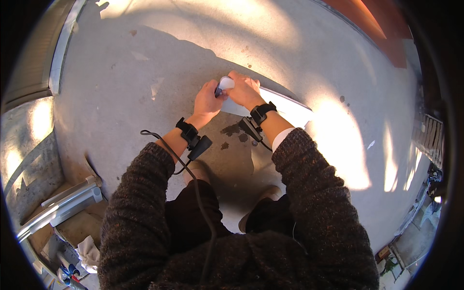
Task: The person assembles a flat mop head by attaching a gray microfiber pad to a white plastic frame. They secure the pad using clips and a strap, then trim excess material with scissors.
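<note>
Down on the concrete floor (145, 87), a long pale strip (282, 107) (a flat board or panel, by its look) lies with its long axis running from the hands out toward the person's right and slightly nearer, its far end lit by a patch of sun. The near end sits under both hands, roughly in the middle of the floor's shaded part, just beyond a few dark wet spots (232, 130).

The left hand (208, 99) has its fingers curled and pressed together around a small dark object (219, 89) held against the strip's rounded end; what that object is cannot be told. The right hand (244, 89) lies over the same end of the strip, palm down, fingers bent and clamped on its top edge, touching the left hand.

Each wrist carries a black strap with a small black device; a cable (193, 179) runs from the left one back over the dark knitted sleeve.

Toward the floor's lower left edge lie grey plastic pipes (67, 203) beside a crumpled white cloth (88, 251).
</note>
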Demonstrator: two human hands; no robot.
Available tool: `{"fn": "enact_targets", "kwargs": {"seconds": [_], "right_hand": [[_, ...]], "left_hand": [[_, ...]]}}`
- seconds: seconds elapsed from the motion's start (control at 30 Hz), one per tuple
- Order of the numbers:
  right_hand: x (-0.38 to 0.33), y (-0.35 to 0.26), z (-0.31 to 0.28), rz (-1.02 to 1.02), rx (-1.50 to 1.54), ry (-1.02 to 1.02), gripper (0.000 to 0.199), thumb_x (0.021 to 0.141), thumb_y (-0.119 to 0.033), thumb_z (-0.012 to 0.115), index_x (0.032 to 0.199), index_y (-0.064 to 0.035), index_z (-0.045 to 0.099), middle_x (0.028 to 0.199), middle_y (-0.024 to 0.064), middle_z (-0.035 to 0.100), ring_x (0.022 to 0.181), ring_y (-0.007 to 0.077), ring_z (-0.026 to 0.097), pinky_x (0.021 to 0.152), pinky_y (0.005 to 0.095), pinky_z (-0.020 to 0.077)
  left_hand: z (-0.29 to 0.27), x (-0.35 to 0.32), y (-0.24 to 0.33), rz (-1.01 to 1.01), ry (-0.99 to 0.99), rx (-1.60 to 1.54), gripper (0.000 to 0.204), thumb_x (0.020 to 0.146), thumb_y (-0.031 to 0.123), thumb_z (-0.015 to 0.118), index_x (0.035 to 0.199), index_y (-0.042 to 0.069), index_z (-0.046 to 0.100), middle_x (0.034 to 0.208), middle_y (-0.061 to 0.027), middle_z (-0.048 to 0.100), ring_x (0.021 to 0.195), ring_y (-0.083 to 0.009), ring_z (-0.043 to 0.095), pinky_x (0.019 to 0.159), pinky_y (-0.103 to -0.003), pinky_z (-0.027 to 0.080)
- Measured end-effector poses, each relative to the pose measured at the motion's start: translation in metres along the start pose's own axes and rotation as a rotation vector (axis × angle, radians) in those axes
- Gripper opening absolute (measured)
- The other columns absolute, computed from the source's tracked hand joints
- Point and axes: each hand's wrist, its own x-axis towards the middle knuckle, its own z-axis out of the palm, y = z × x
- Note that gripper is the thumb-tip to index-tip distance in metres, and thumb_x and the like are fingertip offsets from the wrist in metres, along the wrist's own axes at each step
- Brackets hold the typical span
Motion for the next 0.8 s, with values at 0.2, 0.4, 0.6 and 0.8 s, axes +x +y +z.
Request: {"fn": "enact_targets", "kwargs": {"seconds": [0.2, 0.4, 0.6, 0.8], "right_hand": [[0.008, 0.005, 0.003, 0.012, 0.037, -0.050, 0.047, 0.075, -0.034, 0.074, 0.115, -0.0134, 0.058, 0.103, 0.0126, 0.068, 0.103, 0.0284, 0.062, 0.092, 0.0431, 0.0372], [0.021, 0.027, -0.007, -0.099, 0.208, -0.189, 0.057, 0.070, -0.040, 0.074, 0.119, -0.0145, 0.059, 0.105, 0.0119, 0.068, 0.105, 0.0284, 0.061, 0.097, 0.0439, 0.0345], [0.021, 0.032, -0.006, -0.197, 0.212, -0.220, 0.055, 0.072, -0.040, 0.072, 0.118, -0.0126, 0.059, 0.110, 0.0138, 0.066, 0.105, 0.0300, 0.062, 0.095, 0.0425, 0.0401], [0.021, 0.031, -0.008, -0.242, 0.305, -0.329, 0.051, 0.076, -0.029, 0.073, 0.119, -0.0058, 0.057, 0.109, 0.0160, 0.065, 0.101, 0.0272, 0.062, 0.088, 0.0351, 0.0463]], "left_hand": [[-0.004, 0.006, -0.012, -0.012, -0.122, -0.001, 0.024, 0.077, 0.017, 0.072, 0.086, 0.004, 0.054, 0.081, -0.0128, 0.057, 0.077, -0.0292, 0.058, 0.066, -0.038, 0.046], [-0.031, 0.013, -0.027, -0.375, -0.479, -0.809, 0.017, 0.088, 0.022, 0.069, 0.087, 0.007, 0.061, 0.079, 0.0027, 0.056, 0.071, -0.0069, 0.051, 0.062, -0.026, 0.044], [-0.034, 0.006, -0.023, -0.478, -0.547, -0.843, 0.015, 0.090, 0.026, 0.067, 0.092, 0.012, 0.062, 0.085, 0.0045, 0.060, 0.079, -0.0073, 0.055, 0.071, -0.026, 0.046], [-0.033, -0.001, -0.029, -0.489, -0.555, -1.013, 0.012, 0.090, 0.023, 0.067, 0.091, 0.012, 0.062, 0.087, 0.0045, 0.061, 0.081, -0.0078, 0.056, 0.076, -0.025, 0.046]]}}
